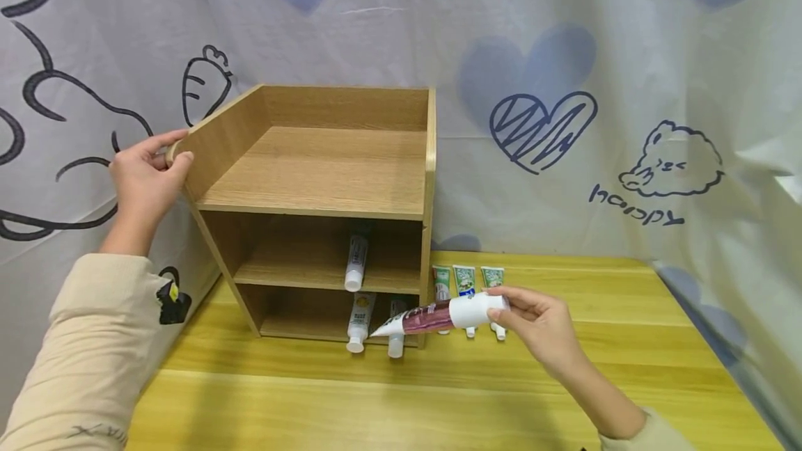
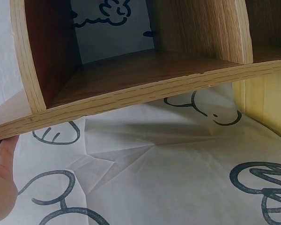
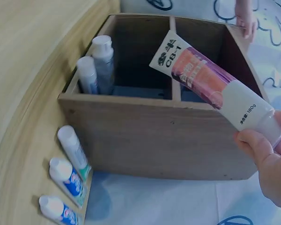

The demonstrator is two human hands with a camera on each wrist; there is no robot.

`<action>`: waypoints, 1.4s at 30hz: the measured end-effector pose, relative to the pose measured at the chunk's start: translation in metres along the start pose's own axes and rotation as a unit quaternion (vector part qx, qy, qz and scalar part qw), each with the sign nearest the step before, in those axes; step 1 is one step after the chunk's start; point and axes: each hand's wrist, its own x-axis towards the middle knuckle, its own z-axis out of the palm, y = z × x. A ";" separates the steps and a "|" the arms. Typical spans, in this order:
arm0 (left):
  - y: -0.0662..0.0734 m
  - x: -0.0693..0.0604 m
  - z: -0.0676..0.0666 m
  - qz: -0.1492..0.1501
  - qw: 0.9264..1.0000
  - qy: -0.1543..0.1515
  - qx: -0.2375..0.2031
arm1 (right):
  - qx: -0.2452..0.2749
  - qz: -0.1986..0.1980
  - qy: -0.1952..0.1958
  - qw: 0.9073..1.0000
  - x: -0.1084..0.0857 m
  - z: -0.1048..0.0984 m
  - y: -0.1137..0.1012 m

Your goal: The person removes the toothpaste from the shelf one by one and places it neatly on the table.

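The right hand [image 1: 541, 329] pinches the white cap end of a pink and white tube [image 1: 438, 315], whose flat end points left in front of the lower shelf. The right wrist view shows the same tube [image 3: 210, 79] held at its cap by the fingers. A wooden shelf unit [image 1: 313, 211] stands on the table; the left hand [image 1: 147, 176] grips the front of its upper left side panel. One tube [image 1: 356, 259] lies on the middle shelf, cap outward. Below it, two tubes, one white [image 1: 360, 322] and one partly covered [image 1: 396, 345], stick out of the bottom shelf.
Right of the shelf unit, three green and white tubes [image 1: 465, 280] lie side by side on the yellow wooden table [image 1: 626, 339], caps towards the front. A patterned cloth [image 1: 539, 214] hangs behind the table and along its left side. A black and yellow item [image 1: 173, 301] is beside the left sleeve.
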 end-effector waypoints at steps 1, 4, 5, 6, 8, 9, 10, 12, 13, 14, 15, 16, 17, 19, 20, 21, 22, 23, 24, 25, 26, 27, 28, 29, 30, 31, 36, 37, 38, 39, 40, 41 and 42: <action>0.000 0.000 0.000 -0.001 1.000 -0.002 -0.003 | -0.015 0.002 -0.003 1.000 0.000 -0.002 0.000; 0.000 0.000 0.001 -0.002 1.000 -0.003 -0.002 | -0.057 0.024 -0.012 0.998 0.001 -0.008 0.001; 0.000 0.000 0.001 -0.003 1.000 -0.004 -0.004 | -0.070 0.031 -0.015 0.997 0.001 -0.010 0.001; 0.000 0.000 0.002 -0.004 1.000 -0.004 -0.005 | -0.081 0.038 -0.017 0.996 0.001 -0.012 0.001; 0.000 0.000 0.002 -0.002 1.000 -0.002 -0.003 | -0.102 0.046 -0.019 0.994 0.001 -0.015 0.002; 0.000 0.000 0.002 -0.002 1.000 -0.002 -0.006 | -0.109 0.047 -0.020 0.993 0.001 -0.017 0.002; -0.001 -0.001 0.002 -0.001 1.000 -0.001 -0.007 | -0.117 0.049 -0.019 0.992 0.002 -0.018 0.002; -0.001 -0.001 0.001 0.002 1.000 -0.001 -0.008 | -0.124 0.052 -0.019 0.991 0.002 -0.020 0.003; -0.001 -0.001 0.001 0.002 1.000 -0.001 -0.009 | -0.126 0.053 -0.018 0.990 0.002 -0.021 0.004; -0.002 -0.001 0.001 0.003 1.000 0.000 -0.011 | -0.126 0.055 -0.018 0.990 0.002 -0.023 0.005; -0.002 -0.001 0.001 0.003 1.000 -0.001 -0.013 | -0.126 0.058 -0.018 0.990 0.002 -0.024 0.006; -0.002 -0.001 0.001 0.003 1.000 -0.001 -0.012 | -0.128 0.056 -0.016 0.990 0.001 -0.025 0.008; -0.002 -0.001 0.002 0.004 1.000 -0.001 -0.011 | -0.128 0.053 -0.014 0.990 0.001 -0.027 0.009; -0.002 -0.001 0.002 0.004 1.000 -0.001 -0.012 | -0.133 0.046 -0.008 0.990 0.001 -0.030 0.013; -0.002 -0.001 0.002 0.005 1.000 -0.001 -0.013 | -0.137 0.043 -0.003 0.990 0.001 -0.032 0.015; -0.002 -0.002 0.002 0.006 1.000 -0.001 -0.012 | -0.143 0.038 0.003 0.989 0.001 -0.033 0.016; -0.002 -0.002 0.002 0.006 1.000 -0.001 -0.012 | -0.150 0.032 0.010 0.988 0.000 -0.035 0.018; -0.002 -0.002 0.002 0.007 1.000 -0.001 -0.013 | -0.156 0.029 0.016 0.987 0.000 -0.037 0.020; -0.002 -0.002 0.001 0.008 1.000 -0.001 -0.014 | -0.164 0.025 0.023 0.986 0.000 -0.039 0.022; -0.002 -0.002 0.001 0.009 1.000 0.000 -0.013 | -0.171 0.022 0.030 0.985 0.000 -0.041 0.023; -0.001 -0.002 0.001 0.009 1.000 0.001 -0.012 | -0.179 0.018 0.037 0.983 0.000 -0.042 0.024; -0.001 -0.002 0.001 0.009 1.000 0.001 -0.011 | -0.187 0.013 0.043 0.981 0.000 -0.044 0.026; -0.001 -0.002 0.001 0.009 1.000 0.002 -0.012 | -0.193 0.010 0.048 0.980 0.000 -0.045 0.027; -0.001 -0.002 0.000 0.009 1.000 0.003 -0.012 | -0.199 0.007 0.053 0.978 0.000 -0.047 0.028; 0.000 -0.002 0.000 0.008 1.000 0.003 -0.013 | -0.204 0.005 0.057 0.977 0.000 -0.048 0.028; 0.000 -0.002 0.000 0.008 1.000 0.003 -0.011 | -0.208 0.005 0.061 0.976 0.000 -0.049 0.030; -0.001 -0.001 0.000 0.005 1.000 -0.004 -0.010 | -0.212 0.008 0.083 0.974 0.000 -0.055 0.036; -0.001 0.000 0.000 0.004 1.000 -0.006 -0.009 | -0.213 0.008 0.087 0.973 0.000 -0.056 0.037; -0.002 0.000 0.000 0.002 1.000 -0.007 -0.011 | -0.214 0.005 0.093 0.972 0.000 -0.057 0.039; -0.002 0.000 0.000 -0.001 1.000 -0.008 -0.014 | -0.218 0.001 0.098 0.971 0.000 -0.058 0.040; -0.002 0.000 0.000 -0.003 1.000 -0.008 -0.016 | -0.223 -0.003 0.103 0.969 0.000 -0.059 0.042; -0.002 0.001 -0.001 -0.005 1.000 -0.008 -0.017 | -0.225 -0.008 0.107 0.968 0.000 -0.060 0.043; -0.002 0.001 -0.001 -0.005 1.000 -0.006 -0.017 | -0.228 -0.013 0.113 0.967 0.001 -0.062 0.045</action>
